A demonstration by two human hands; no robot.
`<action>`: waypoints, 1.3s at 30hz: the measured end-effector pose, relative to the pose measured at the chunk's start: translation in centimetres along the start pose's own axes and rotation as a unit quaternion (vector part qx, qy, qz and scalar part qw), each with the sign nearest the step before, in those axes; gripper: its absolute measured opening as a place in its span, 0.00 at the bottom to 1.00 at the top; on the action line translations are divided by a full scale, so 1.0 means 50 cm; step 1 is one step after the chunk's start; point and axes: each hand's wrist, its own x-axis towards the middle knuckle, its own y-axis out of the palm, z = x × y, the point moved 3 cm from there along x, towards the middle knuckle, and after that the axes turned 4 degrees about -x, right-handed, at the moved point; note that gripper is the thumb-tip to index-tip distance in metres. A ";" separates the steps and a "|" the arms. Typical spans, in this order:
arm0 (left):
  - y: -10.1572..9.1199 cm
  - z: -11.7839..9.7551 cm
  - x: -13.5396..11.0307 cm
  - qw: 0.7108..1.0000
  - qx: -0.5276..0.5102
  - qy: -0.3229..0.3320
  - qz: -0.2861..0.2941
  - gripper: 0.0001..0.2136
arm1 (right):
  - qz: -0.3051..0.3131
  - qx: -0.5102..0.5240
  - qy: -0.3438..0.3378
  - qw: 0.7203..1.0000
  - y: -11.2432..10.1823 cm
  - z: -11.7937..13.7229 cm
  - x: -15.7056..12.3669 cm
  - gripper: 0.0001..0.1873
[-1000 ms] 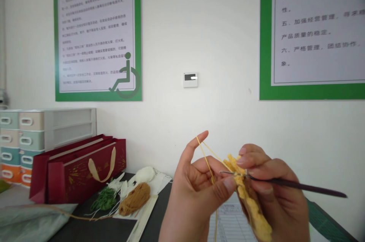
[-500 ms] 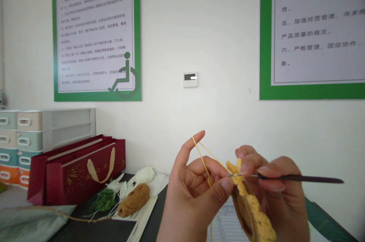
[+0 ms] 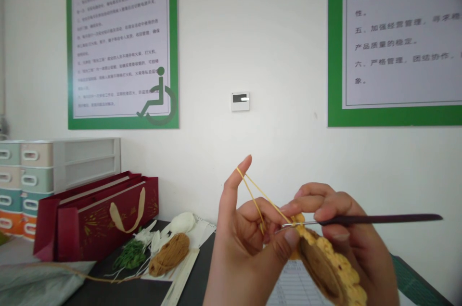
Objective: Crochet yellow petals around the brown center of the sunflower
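My left hand [image 3: 252, 243] pinches the edge of a round crochet piece [image 3: 325, 267] between thumb and fingers. The piece has a brown middle and a scalloped yellow rim. Yellow yarn [image 3: 265, 194] loops over my raised left index finger and runs down to the stitches. In my right hand [image 3: 346, 219] is a crochet hook [image 3: 382, 219] with a dark handle, held nearly level. Its thin metal tip lies at the rim beside my left thumb, with yarn close to it. The right fingers also reach over the rim, and they partly hide the piece's far side.
Red gift bags [image 3: 104, 219] stand on the left before a drawer unit [image 3: 86, 159]. Near them lie a brown yarn skein [image 3: 169, 254], green yarn [image 3: 130, 254], white yarn [image 3: 182, 222] and a ruler [image 3: 180, 279]. Below my hands are a printed sheet [image 3: 288, 284] and a green mat [image 3: 415, 277].
The hook's tip has shifted left past the rim. My left index finger is more upright, and the crochet piece has turned to show more of its brown middle.
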 end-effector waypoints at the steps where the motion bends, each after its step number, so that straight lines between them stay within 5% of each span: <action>1: 0.001 0.000 -0.001 1.000 0.005 0.005 -0.004 0.49 | 0.004 -0.016 -0.010 1.000 0.000 0.004 0.001 0.08; 10: -0.008 0.008 -0.006 0.999 0.031 -0.007 0.003 0.51 | 0.081 0.050 0.036 0.995 -0.007 -0.013 -0.005 0.09; 16: -0.007 0.002 -0.008 0.999 0.037 -0.007 0.024 0.48 | 0.058 0.141 0.077 0.985 0.011 -0.007 -0.002 0.08; 19: -0.006 -0.001 -0.006 0.999 0.047 0.011 0.017 0.45 | 0.003 0.132 0.063 0.989 0.011 -0.005 -0.006 0.08; 29: -0.002 -0.013 -0.005 0.999 0.047 0.023 -0.008 0.40 | -0.034 0.064 0.001 0.997 0.001 0.008 -0.003 0.05; 39: -0.007 -0.016 -0.006 0.998 0.057 0.032 -0.018 0.39 | 0.013 0.022 -0.124 0.992 0.003 0.032 0.020 0.03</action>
